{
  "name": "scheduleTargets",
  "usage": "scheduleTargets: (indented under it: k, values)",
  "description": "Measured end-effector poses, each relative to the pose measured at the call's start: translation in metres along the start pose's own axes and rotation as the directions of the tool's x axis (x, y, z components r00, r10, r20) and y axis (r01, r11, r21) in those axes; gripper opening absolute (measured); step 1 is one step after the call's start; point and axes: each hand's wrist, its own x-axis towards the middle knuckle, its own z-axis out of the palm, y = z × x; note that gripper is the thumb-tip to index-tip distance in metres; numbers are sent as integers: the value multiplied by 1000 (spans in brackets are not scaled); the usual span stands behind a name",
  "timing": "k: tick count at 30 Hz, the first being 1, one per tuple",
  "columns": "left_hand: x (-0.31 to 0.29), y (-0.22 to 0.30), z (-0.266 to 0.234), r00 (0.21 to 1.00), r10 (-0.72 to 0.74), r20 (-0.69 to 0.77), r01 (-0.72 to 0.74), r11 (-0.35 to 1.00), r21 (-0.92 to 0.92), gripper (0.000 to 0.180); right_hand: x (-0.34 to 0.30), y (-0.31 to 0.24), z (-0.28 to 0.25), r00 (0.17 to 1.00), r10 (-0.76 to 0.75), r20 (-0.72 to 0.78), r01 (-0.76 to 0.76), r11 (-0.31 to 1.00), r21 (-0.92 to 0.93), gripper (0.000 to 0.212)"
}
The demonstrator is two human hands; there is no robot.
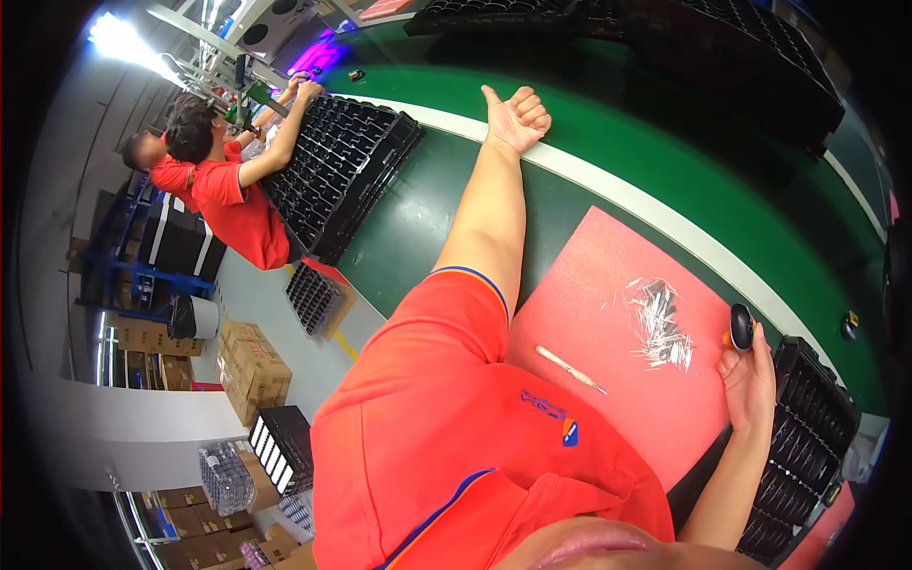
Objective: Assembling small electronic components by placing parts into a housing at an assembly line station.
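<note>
My left hand (518, 119) reaches out over the white edge strip of the green belt. Its thumb is stretched away from the half-curled fingers, and the palm shows nothing in it. In my right hand (750, 380), at the right side of the pink mat (584, 275), is a small black oval part (741, 326) with an orange edge. The fingers behind that part are partly hidden. On the mat lies a loose pile of thin white slivers (662, 328). Nearer to me rests a slim pale-handled tool (570, 369) with a pointed metal tip.
The green conveyor belt (646, 185) curves past the bench, carrying similar black-and-yellow parts (850, 326). A stack of black trays (347, 171) stands at the left, beside two co-workers in red shirts (233, 204). More black trays (798, 437) are at my right. Cartons (249, 370) stand on the floor.
</note>
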Motion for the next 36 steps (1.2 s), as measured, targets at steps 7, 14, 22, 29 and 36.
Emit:
scheduleTargets:
  k: [7, 14, 22, 29, 36]
  values:
    - [-2, -1, -2, 947, -322, -9, 322, 945, 65, 66, -6, 1, -1, 1000, -8, -8, 8, 1000, -20, 28]
    - [0, -10, 2, 946, -307, -100, 322, 915, 241, 49, -9, 2, -6, 1000, -11, -3, 11, 999, -41, 30]
    - [6, -2, 6, 952, -285, -113, 306, 904, 299, 41, -5, 1, 2, 999, -34, 15, 34, 999, -40, 30]
    - [-6, -2, 12, 952, -297, -80, 307, 929, 207, 45, -9, 1, 3, 1000, -18, 7, 19, 999, -33, 29]
    - [0, -30, 25, 967, -221, -130, 240, 958, 156, 42, -30, -7, -2, 998, -42, -47, 39, 998, -51, 31]
